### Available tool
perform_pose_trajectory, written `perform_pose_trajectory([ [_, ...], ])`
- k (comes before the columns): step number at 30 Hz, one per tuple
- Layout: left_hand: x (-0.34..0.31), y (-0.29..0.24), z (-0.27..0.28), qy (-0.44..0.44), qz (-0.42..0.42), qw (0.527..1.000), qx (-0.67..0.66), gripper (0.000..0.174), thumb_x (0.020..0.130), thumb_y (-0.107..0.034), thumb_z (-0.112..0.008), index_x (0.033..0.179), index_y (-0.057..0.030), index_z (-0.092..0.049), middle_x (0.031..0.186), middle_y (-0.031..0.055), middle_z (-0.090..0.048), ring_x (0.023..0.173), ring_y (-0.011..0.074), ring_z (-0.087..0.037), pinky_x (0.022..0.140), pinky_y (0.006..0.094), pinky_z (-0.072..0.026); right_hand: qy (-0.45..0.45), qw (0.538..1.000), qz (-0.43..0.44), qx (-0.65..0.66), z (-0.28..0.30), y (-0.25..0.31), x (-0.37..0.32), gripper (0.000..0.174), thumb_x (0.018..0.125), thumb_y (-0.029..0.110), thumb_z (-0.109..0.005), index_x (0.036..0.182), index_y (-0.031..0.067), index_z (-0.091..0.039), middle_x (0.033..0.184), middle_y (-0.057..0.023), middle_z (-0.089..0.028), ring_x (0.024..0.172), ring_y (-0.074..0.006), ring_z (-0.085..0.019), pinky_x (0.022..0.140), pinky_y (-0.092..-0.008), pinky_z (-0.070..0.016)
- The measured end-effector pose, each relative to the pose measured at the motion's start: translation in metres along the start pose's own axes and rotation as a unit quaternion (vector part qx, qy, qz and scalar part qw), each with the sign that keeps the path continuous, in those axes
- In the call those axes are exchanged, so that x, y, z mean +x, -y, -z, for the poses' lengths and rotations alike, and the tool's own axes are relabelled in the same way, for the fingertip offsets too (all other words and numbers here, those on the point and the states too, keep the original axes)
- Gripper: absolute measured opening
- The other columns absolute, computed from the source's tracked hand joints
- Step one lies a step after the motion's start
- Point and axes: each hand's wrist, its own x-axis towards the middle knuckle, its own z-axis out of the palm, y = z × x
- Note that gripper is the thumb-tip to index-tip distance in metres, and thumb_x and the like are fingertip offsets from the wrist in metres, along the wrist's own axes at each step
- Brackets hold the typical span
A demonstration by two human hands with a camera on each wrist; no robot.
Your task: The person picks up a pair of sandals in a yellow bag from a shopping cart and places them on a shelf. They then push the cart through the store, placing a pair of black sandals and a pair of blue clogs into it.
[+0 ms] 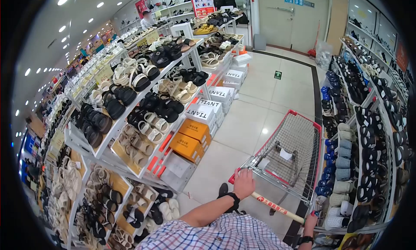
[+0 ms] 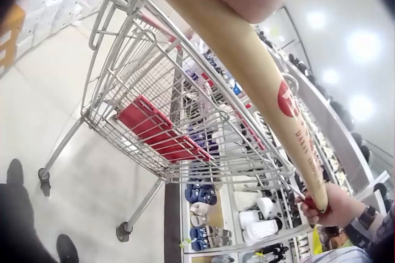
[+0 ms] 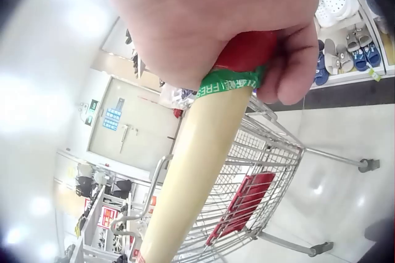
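A wire shopping cart [image 1: 286,150] with red trim stands in front of the person, its cream handle bar [image 1: 277,208] crossing the lower right of the head view. The left hand [image 1: 244,183] grips the bar's left end. At the right end, the right hand [image 1: 310,222] is curled round the bar; in the right wrist view the fingers of the right hand [image 3: 216,16] wrap a red end cap [image 3: 247,51] beside a green band [image 3: 229,82]. White paper pieces [image 1: 285,154] lie in the cart.
Sloping racks of sandals [image 1: 143,90] fill the left, with white boxes [image 1: 200,113] and orange boxes [image 1: 189,142] beneath. Shoe shelves [image 1: 366,137] run close along the cart's right side. A tiled aisle [image 1: 255,107] leads to a double door [image 1: 291,22]. Another person [image 1: 147,21] stands far back left.
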Motion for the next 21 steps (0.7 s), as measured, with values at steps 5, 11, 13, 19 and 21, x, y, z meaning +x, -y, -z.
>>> perform_pose_trajectory([
  [5,0.049,0.031,-0.006,0.208,0.006,0.978,-0.008,0.017,0.081,-0.022,-0.058,0.085,-0.0061,-0.063,0.087,0.0095,-0.065,0.079,0.0269,-0.063,0.099,0.0552,-0.0327,0.007,1.0,0.024,0.009,-0.029,0.084,-0.01,0.018,0.079,0.015,-0.053,0.086,-0.0008,-0.056,0.068,-0.0133,-0.058,0.055,-0.0279,-0.06,0.044,-0.0417,-0.0507],
  [11,0.115,0.091,-0.046,0.293,-0.021,0.954,-0.064,0.02,0.083,-0.022,-0.054,0.075,-0.0074,-0.066,0.078,0.0111,-0.067,0.073,0.0293,-0.067,0.078,0.0499,-0.0497,0.032,0.998,0.03,0.039,-0.092,0.126,0.034,0.019,0.08,0.015,-0.052,0.093,0.0014,-0.053,0.073,-0.0115,-0.057,0.055,-0.0269,-0.061,0.037,-0.0407,-0.0539],
  [13,0.142,0.114,-0.064,0.336,-0.027,0.939,-0.066,0.022,0.085,-0.021,-0.051,0.076,-0.0068,-0.065,0.081,0.0131,-0.069,0.073,0.0307,-0.069,0.058,0.0457,-0.0538,0.029,0.999,0.006,0.024,-0.114,0.145,0.051,0.02,0.079,0.016,-0.054,0.094,0.003,-0.057,0.076,-0.0106,-0.057,0.057,-0.0257,-0.06,0.04,-0.0411,-0.053],
  [19,0.213,0.15,-0.104,0.315,-0.045,0.946,-0.062,0.019,0.085,-0.02,-0.051,0.08,-0.0062,-0.064,0.076,0.0144,-0.068,0.066,0.0304,-0.067,0.056,0.045,-0.0535,0.061,0.996,-0.006,0.059,-0.161,0.21,0.104,0.015,0.08,0.017,-0.054,0.09,0.0063,-0.056,0.077,-0.0066,-0.053,0.06,-0.024,-0.058,0.042,-0.0405,-0.0536],
  [21,0.238,0.157,-0.115,0.262,-0.019,0.962,-0.075,0.022,0.087,-0.022,-0.05,0.078,-0.006,-0.062,0.072,0.0144,-0.066,0.061,0.0318,-0.065,0.055,0.0456,-0.0528,0.07,0.995,-0.001,0.072,-0.175,0.24,0.115,0.011,0.081,0.016,-0.054,0.088,0.0076,-0.053,0.076,-0.0051,-0.052,0.061,-0.0233,-0.057,0.043,-0.0399,-0.0542],
])
